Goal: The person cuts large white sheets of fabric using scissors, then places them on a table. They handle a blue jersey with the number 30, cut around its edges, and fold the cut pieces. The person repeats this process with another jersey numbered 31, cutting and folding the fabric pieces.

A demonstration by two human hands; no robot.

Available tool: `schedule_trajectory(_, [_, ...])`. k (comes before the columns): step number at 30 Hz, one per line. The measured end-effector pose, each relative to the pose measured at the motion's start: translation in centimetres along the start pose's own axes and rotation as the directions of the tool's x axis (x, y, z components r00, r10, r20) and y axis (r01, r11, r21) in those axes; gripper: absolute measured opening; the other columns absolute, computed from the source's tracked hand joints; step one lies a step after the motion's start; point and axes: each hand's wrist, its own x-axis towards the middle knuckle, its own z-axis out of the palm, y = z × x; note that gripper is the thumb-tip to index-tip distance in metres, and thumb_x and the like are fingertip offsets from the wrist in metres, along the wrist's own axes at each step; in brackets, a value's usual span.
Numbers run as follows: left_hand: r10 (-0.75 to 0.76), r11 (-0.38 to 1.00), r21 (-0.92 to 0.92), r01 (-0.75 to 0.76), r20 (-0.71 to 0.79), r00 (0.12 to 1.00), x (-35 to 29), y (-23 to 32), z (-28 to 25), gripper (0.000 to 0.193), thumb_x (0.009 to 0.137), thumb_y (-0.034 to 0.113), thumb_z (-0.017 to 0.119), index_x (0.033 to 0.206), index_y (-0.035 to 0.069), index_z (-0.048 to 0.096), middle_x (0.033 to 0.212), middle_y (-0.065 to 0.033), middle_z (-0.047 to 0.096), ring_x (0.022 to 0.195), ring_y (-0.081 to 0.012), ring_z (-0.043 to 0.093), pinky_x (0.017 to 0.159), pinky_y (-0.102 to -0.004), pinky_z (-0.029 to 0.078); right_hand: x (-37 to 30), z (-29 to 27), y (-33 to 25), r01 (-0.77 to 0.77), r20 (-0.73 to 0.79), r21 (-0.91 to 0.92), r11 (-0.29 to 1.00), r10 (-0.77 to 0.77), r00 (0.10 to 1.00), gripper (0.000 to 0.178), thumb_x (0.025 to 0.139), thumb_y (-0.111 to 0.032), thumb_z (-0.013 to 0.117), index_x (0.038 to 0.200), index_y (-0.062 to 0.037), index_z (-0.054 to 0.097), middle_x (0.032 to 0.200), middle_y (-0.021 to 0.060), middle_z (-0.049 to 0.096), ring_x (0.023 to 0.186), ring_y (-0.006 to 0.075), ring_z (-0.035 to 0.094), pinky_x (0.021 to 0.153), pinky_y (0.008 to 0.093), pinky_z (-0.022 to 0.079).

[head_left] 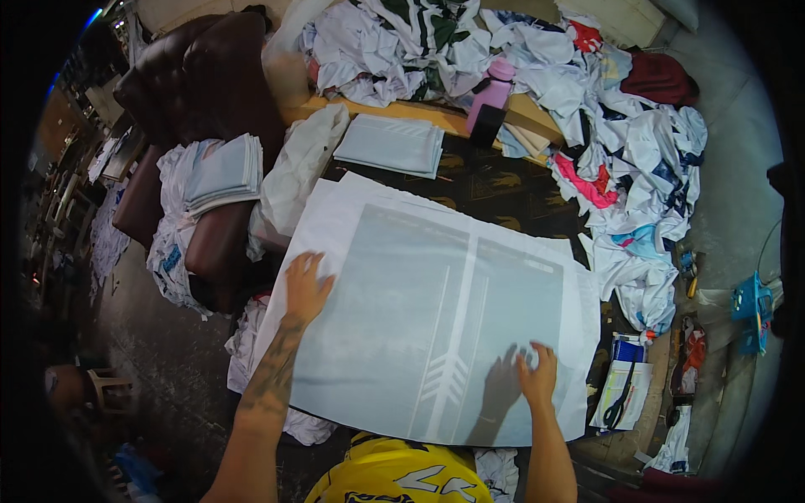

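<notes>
A large white sheet of fabric or paper (331,226) with grey-blue printed panels (377,310) lies spread in front of me. A white band divides the two panels, and slanted white stripes mark its lower end. My left hand (307,289) rests on the sheet's white left margin, fingers apart and holding nothing. Over the right panel, my right hand (539,369) hovers with curved, parted fingers and casts a shadow on the print. Other sheet edges show beneath the top one at the far side, so it seems to lie on more layers.
Folded grey pieces (390,144) lie beyond the sheet; another folded stack (225,174) sits on a brown armchair (210,80). Heaped white cloth (377,50) lines the back and right. A pink bottle (490,92) stands there. Black scissors (619,407) lie on papers at the right.
</notes>
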Motion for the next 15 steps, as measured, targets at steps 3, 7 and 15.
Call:
schedule_trajectory(3, [-0.066, 0.998, -0.009, 0.068, 0.155, 0.986, 6.9, 3.0, 3.8, 0.055, 0.089, 0.026, 0.080, 0.138, 0.010, 0.062, 0.136, -0.0144, 0.059, 0.131, -0.0360, 0.053, 0.111, -0.0541, 0.039, 5.8, 2.4, -2.0, 0.025, 0.097, -0.092, 0.995, -0.016, 0.995, 0.046, 0.088, -0.015, 0.079, 0.131, -0.0081, 0.065, 0.126, 0.0175, 0.064, 0.119, 0.0399, 0.060, 0.097, 0.0495, 0.053])
schedule_trajectory(7, [0.053, 0.998, 0.006, -0.059, 0.346, 0.937, 11.6, 5.9, 5.8, 0.060, 0.088, 0.029, 0.080, 0.141, 0.010, 0.060, 0.137, -0.0144, 0.059, 0.132, -0.0360, 0.052, 0.113, -0.0547, 0.039, 9.6, 2.4, -1.8, -0.256, 0.175, -0.232, 0.938, 0.299, 0.938, 0.041, 0.087, -0.016, 0.079, 0.126, -0.0093, 0.065, 0.119, 0.0175, 0.062, 0.114, 0.0393, 0.060, 0.097, 0.0501, 0.052])
schedule_trajectory(15, [-0.231, 0.877, 0.467, 0.110, 0.210, 0.950, 7.9, -2.7, 5.1, 0.083, 0.103, 0.054, 0.061, 0.171, 0.015, 0.032, 0.176, -0.0173, 0.029, 0.163, -0.0414, 0.025, 0.129, -0.0658, 0.017, -0.8, -1.6, -0.9, -0.219, 0.210, -0.114, 0.969, 0.239, 0.948, 0.030, 0.089, -0.016, 0.079, 0.116, -0.0080, 0.069, 0.106, 0.0153, 0.065, 0.104, 0.0390, 0.061, 0.092, 0.0490, 0.051])
